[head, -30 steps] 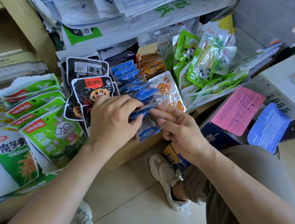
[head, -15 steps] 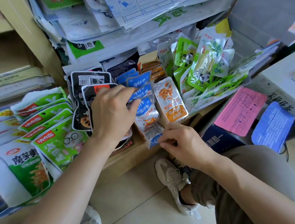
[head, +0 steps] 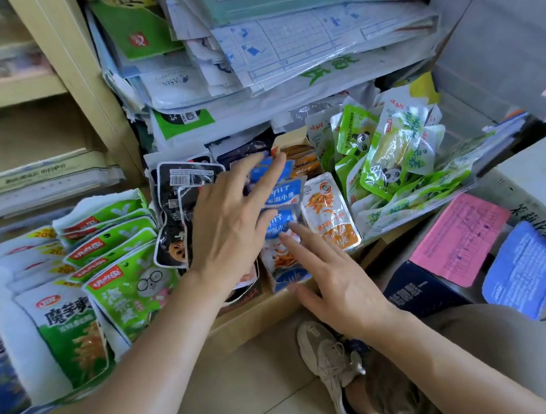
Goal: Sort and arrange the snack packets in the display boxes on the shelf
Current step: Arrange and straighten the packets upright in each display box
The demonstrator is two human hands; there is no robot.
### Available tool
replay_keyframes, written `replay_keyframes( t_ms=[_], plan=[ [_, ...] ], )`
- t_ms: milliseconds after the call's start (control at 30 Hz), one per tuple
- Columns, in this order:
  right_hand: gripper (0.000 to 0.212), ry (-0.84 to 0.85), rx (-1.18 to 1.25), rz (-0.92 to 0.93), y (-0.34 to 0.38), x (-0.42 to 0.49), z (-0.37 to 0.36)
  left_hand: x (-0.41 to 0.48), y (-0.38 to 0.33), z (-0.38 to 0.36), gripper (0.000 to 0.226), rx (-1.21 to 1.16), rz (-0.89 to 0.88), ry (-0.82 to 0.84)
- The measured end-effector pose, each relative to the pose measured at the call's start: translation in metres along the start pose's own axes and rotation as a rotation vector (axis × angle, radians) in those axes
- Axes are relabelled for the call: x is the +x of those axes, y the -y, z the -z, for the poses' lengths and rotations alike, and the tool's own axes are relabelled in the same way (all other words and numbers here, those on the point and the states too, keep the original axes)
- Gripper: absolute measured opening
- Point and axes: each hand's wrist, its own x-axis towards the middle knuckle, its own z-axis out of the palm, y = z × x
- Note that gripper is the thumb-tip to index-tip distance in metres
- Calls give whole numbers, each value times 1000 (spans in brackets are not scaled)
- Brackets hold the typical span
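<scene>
A row of small blue snack packets (head: 284, 194) stands in a narrow display box (head: 285, 279) at the middle of the low shelf. My left hand (head: 232, 225) lies flat and open over the black packets (head: 177, 198) and the back of the blue row, fingers spread. My right hand (head: 335, 278) is open, its forefinger touching the front blue packet. Orange packets (head: 328, 210) sit just right of the blue ones. Green panda packets (head: 393, 157) are heaped further right.
Green and white packets (head: 112, 257) fill boxes at the left. Stacks of papers and plastic sleeves (head: 279, 44) hang over the shelf from above. Pink (head: 458, 239) and blue (head: 520, 272) papers lie on boxes at the right. My shoe (head: 332, 368) rests on the tiled floor.
Both hands have let go of the blue packets and opened. The left hand moved up over the row; the right forefinger now touches the front packet. The camera view shifted upward.
</scene>
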Motion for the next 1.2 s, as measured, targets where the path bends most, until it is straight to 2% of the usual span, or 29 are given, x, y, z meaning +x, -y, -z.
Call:
replay_keyframes(
  t_ms=[100,233,367,467,533,600,667,767,900,1000,1100,1200],
  plan=[
    [78,74,-148,-24,0,-3,-11,-1,0,-2,76,153,-14,61],
    [76,139,-259,-18,-1,-3,-18,2,3,-2,82,197,64,124],
    [56,167,-229,4,-6,-4,-15,1,4,-2,84,233,70,198],
    [36,161,-194,19,-7,-6,-10,0,5,1,79,202,83,212],
    [31,134,-178,29,-8,-10,-7,-1,3,3,72,170,94,204],
    [37,105,-127,13,-8,-14,-5,-4,-3,5,70,156,107,173],
    [63,65,-33,-45,-5,-16,-5,-7,-14,6,75,161,104,110],
    [86,-24,84,-79,-1,-14,-7,-9,-34,-1,71,176,-32,50],
    [92,4,89,-93,-6,-15,-14,-12,-36,-16,63,128,-124,151],
    [97,29,82,-75,-6,-16,-19,-8,-19,-13,54,143,-117,136],
    [94,46,69,-104,-8,-13,-19,1,-5,-12,52,137,-135,167],
    [87,-19,113,-107,-9,-11,-17,9,-1,-13,49,87,-82,250]
  ],
)
